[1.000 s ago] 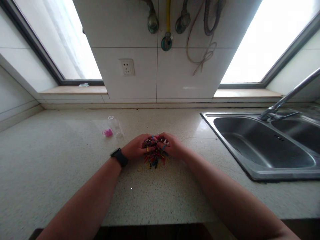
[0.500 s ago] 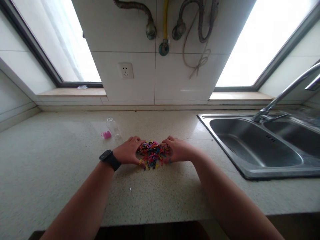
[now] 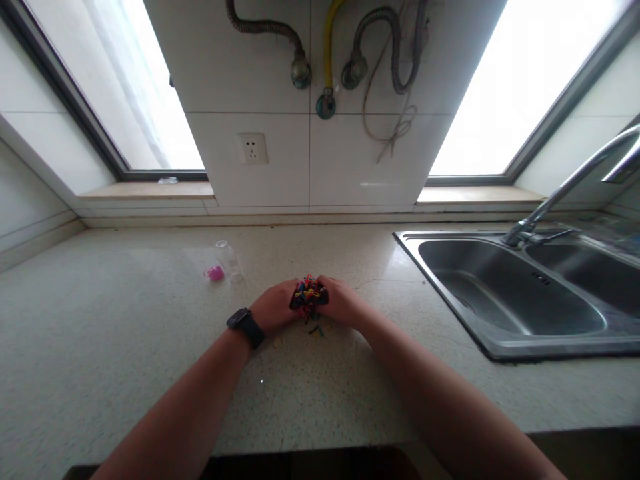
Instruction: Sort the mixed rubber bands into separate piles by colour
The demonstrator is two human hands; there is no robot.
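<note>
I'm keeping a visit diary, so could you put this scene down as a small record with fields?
Left grip: curved against the left of the bits
Right grip: curved against their right
Bits: multicoloured, bunched between both grips; a few loose on the counter, nearer the camera
Bunch lifted: cannot tell
Watch: black, worn on the left
Beyond, left: clear tube, pink item beside it
Right: sink, tap

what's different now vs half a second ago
The left grip has moved right and the right grip left, so they now cup the colourful pile between them, squeezed narrower. A few loose pieces lie on the counter just nearer the person. The clear container and pink item stayed where they were.
</note>
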